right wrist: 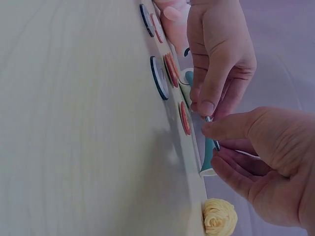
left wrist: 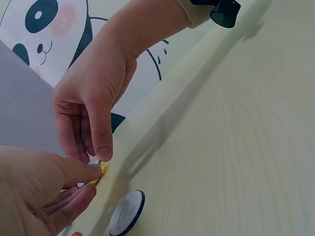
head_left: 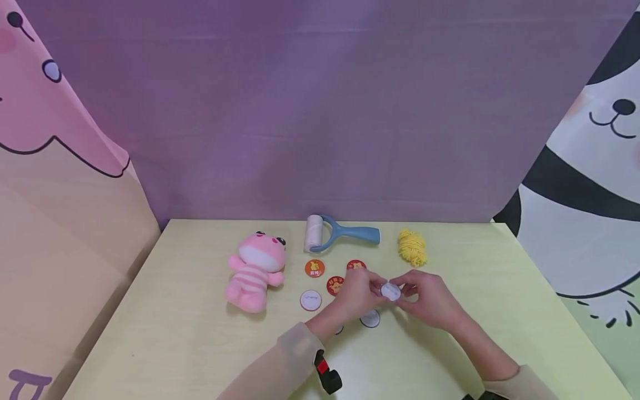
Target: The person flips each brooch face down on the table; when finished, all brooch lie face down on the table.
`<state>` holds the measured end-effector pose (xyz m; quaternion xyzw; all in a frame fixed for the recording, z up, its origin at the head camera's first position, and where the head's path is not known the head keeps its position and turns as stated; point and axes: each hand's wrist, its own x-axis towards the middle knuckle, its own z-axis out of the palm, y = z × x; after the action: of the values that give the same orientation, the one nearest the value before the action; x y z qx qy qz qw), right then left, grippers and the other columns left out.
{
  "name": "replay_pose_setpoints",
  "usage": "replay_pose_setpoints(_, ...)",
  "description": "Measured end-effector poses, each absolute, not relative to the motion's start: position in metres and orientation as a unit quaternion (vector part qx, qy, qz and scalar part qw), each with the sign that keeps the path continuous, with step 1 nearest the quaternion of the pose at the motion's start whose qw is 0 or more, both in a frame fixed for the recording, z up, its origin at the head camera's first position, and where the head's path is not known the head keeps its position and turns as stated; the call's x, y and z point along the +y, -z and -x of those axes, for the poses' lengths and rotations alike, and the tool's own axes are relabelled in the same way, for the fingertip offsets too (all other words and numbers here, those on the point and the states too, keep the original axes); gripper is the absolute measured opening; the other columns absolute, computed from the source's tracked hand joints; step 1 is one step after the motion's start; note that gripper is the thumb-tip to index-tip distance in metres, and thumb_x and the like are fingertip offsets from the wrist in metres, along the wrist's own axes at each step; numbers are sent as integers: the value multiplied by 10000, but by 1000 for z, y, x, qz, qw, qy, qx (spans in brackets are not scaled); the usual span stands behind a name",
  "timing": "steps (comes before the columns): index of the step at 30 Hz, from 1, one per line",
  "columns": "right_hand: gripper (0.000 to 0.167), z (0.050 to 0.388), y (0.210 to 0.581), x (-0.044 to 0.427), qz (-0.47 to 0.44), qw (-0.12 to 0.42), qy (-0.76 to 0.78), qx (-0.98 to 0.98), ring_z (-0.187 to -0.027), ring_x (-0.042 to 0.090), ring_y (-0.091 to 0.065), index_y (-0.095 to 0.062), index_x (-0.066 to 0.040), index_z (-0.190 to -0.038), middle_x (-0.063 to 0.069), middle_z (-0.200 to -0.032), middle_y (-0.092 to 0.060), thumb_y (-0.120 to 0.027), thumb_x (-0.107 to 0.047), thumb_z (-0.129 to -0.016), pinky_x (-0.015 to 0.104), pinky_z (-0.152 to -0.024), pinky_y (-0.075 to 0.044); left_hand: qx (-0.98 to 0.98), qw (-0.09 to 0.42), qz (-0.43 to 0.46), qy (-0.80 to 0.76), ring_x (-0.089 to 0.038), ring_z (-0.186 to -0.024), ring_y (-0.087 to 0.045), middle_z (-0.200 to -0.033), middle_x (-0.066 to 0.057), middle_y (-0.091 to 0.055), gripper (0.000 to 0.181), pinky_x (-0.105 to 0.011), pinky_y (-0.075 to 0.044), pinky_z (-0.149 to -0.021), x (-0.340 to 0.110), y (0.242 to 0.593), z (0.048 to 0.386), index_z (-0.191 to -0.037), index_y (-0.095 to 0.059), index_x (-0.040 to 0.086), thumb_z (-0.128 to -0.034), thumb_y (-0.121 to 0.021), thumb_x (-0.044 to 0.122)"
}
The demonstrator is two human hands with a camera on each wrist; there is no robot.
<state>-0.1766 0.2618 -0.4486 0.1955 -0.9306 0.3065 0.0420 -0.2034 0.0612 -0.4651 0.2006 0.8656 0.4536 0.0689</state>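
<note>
Above the table, my left hand [head_left: 356,293] and right hand [head_left: 431,297] pinch a small round badge [head_left: 390,291] from its two sides, its whitish face toward the head camera. In the right wrist view the badge [right wrist: 216,145] appears edge-on between the fingertips. Below the hands lies a white-faced badge [head_left: 370,319] with a dark rim; another dark-rimmed one is mostly hidden by my left forearm. Left of my left hand are a white badge [head_left: 311,300] with a red rim, an orange badge [head_left: 314,268] and a red badge [head_left: 335,285]. A second red badge [head_left: 356,265] is partly covered by that hand.
A pink striped plush toy [head_left: 252,272] lies on the left of the table [head_left: 175,344]. At the back lies a lint roller [head_left: 350,232] with a blue handle. The yellow yarn bundle [head_left: 412,248] sits beyond my right hand. A purple curtain [head_left: 320,111] hangs behind.
</note>
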Motion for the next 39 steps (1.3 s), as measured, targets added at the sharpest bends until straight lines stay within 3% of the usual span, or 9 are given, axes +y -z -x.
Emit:
replay_pose_setpoints(10, 269, 174, 456, 257, -174, 26, -279, -944, -805, 118, -695, -804, -54, -1069, 42, -991, -789, -880, -57, -810, 301, -741, -613, 876, 87, -179, -439, 10, -663, -623, -875, -5, -802, 262, -132, -541, -632, 69, 475, 201, -1112, -831, 55, -865, -893, 119)
replay_pose_setpoints(23, 264, 171, 460, 255, -142, -10, -271, -952, -808, 132, -715, -806, -49, -1049, 50, -983, -776, -901, -84, -806, 319, -750, -630, 899, 73, -176, -394, -8, -754, -655, -874, 22, -821, 177, -144, -576, -727, 78, 483, 198, -1029, -860, 110, -865, -901, 163)
replay_pose_setpoints(30, 267, 169, 462, 255, -151, -4, -281, -948, -775, 120, -708, -801, -32, -1034, 44, -950, -761, -908, -72, -793, 267, -704, -599, 915, 60, -180, -356, -30, -827, -694, -898, 29, -831, 168, -157, -585, -778, 80, 481, 195, -1016, -867, 128, -865, -905, 189)
replay_pose_setpoints(36, 259, 168, 463, 255, -151, 5, -275, -949, -759, 112, -693, -800, -19, -1027, 49, -925, -745, -886, -25, -783, 239, -687, -572, 932, 48, -185, -307, -20, -786, -665, -850, 44, -828, 138, -160, -572, -764, 83, 476, 194, -978, -878, 148, -857, -911, 206)
replay_pose_setpoints(39, 257, 169, 462, 254, -150, -2, -274, -950, -761, 113, -675, -800, -17, -1032, 52, -927, -737, -878, -26, -787, 242, -684, -563, 939, 56, -179, -288, -35, -832, -683, -907, 45, -832, 191, -174, -586, -785, 83, 471, 195, -1022, -873, 158, -849, -919, 225)
